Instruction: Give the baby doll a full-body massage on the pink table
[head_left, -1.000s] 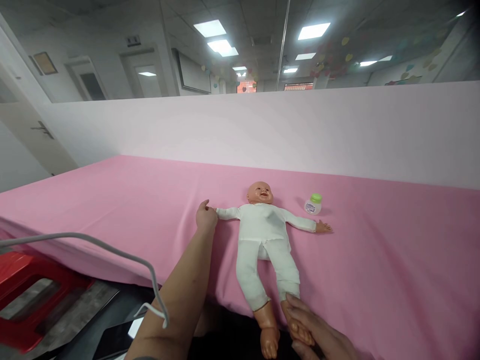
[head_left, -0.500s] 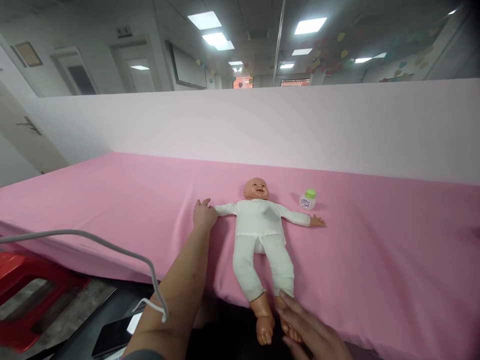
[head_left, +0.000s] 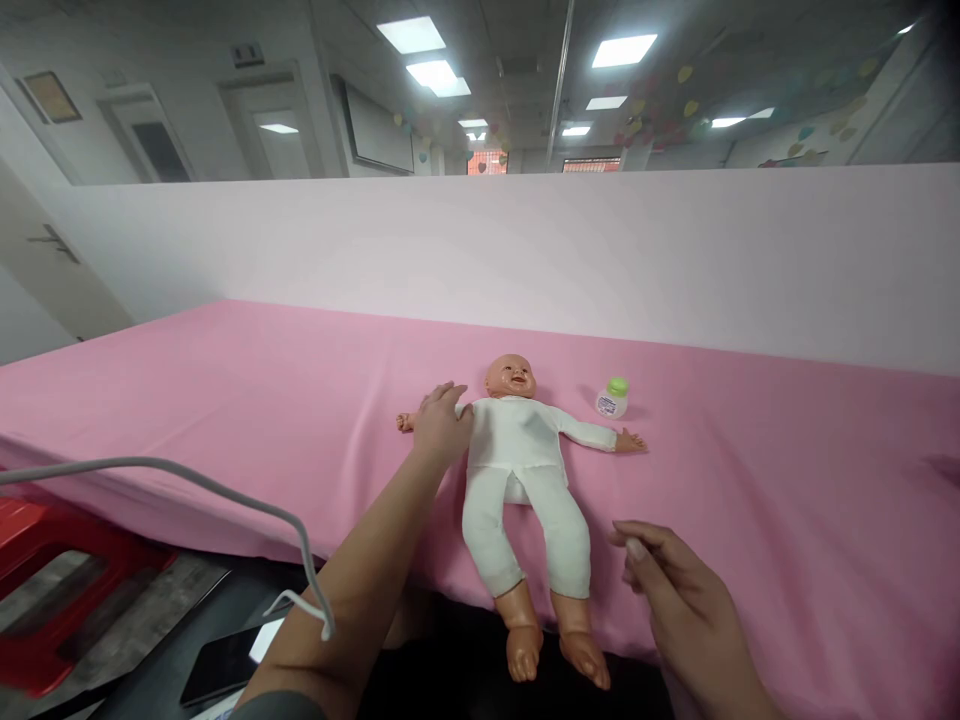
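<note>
A baby doll (head_left: 517,435) in a white top and trousers lies face up on the pink-covered surface (head_left: 300,400), arms spread, its bare feet at the near edge. My left hand (head_left: 442,425) lies across the doll's sleeved arm at the left of the picture, close to the shoulder, fingers stretched out. It hides most of that sleeve; the doll's small hand shows beyond it. To the right of the doll's legs, my right hand (head_left: 682,600) is apart from the doll, fingers loosely bent and thumb near the index finger. Nothing shows in it, and it is open.
A small clear bottle with a green cap (head_left: 613,398) stands beyond the doll's outstretched arm. A low white wall (head_left: 480,250) with glass above runs behind. A grey cable (head_left: 225,490) loops over my left forearm. A phone (head_left: 221,665) and red stool (head_left: 67,600) are lower left.
My left hand has moved from the doll's hand along its arm toward the shoulder. My right hand has left the doll's lower leg and moved up and right.
</note>
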